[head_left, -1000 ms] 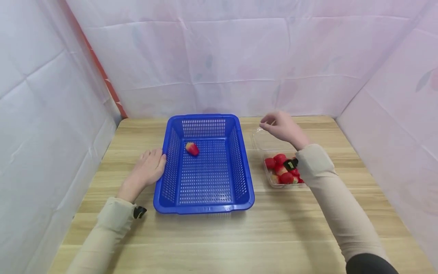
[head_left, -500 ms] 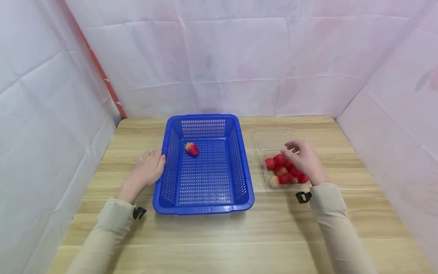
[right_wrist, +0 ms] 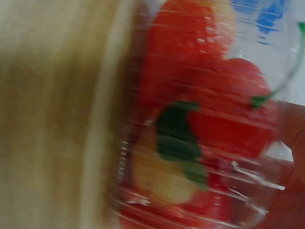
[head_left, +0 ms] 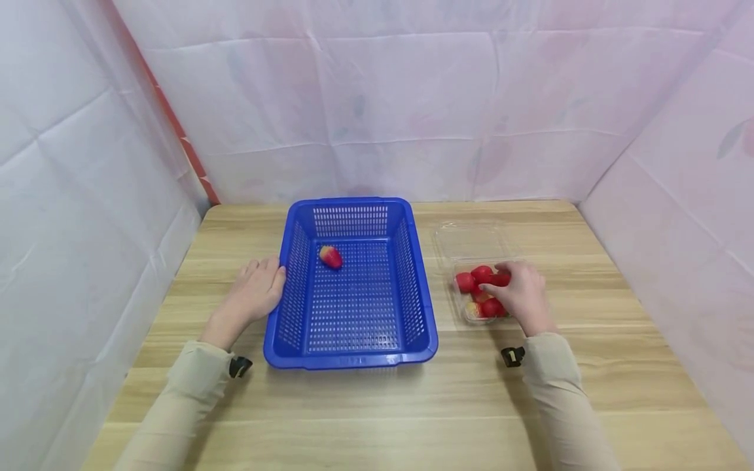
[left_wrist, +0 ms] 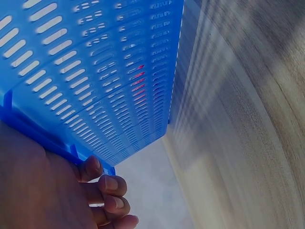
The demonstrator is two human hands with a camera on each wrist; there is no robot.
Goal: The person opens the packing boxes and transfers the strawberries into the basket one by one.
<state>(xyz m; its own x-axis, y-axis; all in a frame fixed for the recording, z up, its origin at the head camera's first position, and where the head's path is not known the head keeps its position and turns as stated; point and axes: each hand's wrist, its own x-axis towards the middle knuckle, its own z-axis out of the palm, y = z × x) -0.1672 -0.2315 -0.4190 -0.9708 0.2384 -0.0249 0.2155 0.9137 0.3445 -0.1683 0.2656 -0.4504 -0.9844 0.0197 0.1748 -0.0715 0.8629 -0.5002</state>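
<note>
At the left side of the blue plastic basket, my left hand holds the rim with curled fingers. In the left wrist view, the fingertips touch the rim beside the slotted wall. One red and pale-yellow strawberry lies on the basket floor. My right hand is over the clear plastic box, its thumb and fingers round a red strawberry. Several strawberries fill the box; the hand hides some. The right wrist view shows strawberries through the box's wall, blurred.
The box's clear lid lies folded open behind it. Both containers stand on a wood-grain table. Pale cloth walls enclose the back and sides.
My right hand has come down from above the lid into the box, and its fingers now close round a strawberry. My left hand and the basket look the same.
</note>
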